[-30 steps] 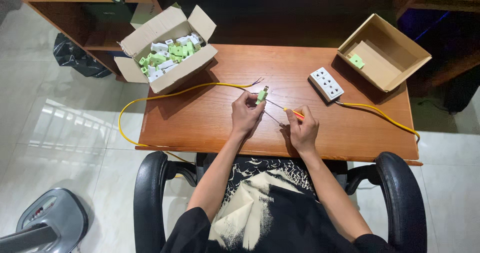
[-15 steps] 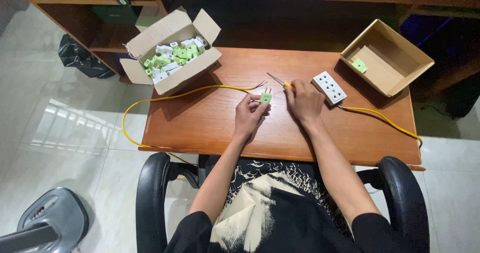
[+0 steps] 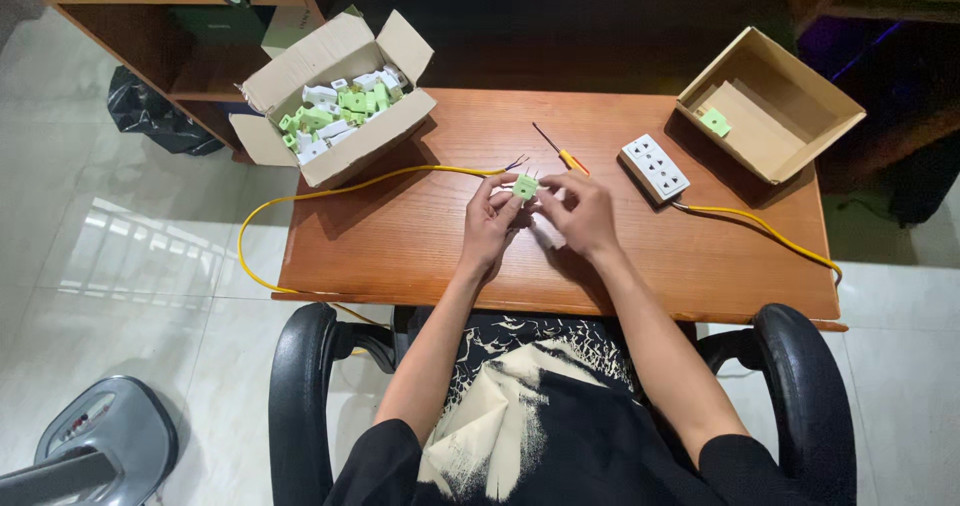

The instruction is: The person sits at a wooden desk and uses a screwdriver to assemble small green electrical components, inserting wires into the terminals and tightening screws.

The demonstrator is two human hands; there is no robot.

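Small green plug (image 3: 526,186) at the centre — pinched between both hands above the desk (image 3: 420,246), metal prongs seemingly upward, though too small to be sure. Left hand (image 3: 490,221) closed on its left side, fingers (image 3: 503,188) curled round the body; right hand (image 3: 577,211) closed on its right side, fingertips pressed against it. Held clear of the desk top, not resting on it. Probably light, rigid plastic, hard and a little slick; best gripped by the flat sides of the body, away from the prongs and any small screws. Likely easy to drop or twist out of a loose pinch.

Just beyond the plug, bare wire ends of a yellow cable (image 3: 400,174), apart from the plug and not joined to it; cable running left of the plug and off the desk edge in a loop. Just behind and right of the plug, a small screwdriver with orange handle (image 3: 572,159) lying on the desk, untouched. Further right, a white socket strip (image 3: 654,167) with its own yellow lead. Far right, an open cardboard box (image 3: 800,156) holding one green piece (image 3: 714,121). Behind and left of the plug, another open carton (image 3: 300,76) full of green and white plug parts — well apart from the hands.
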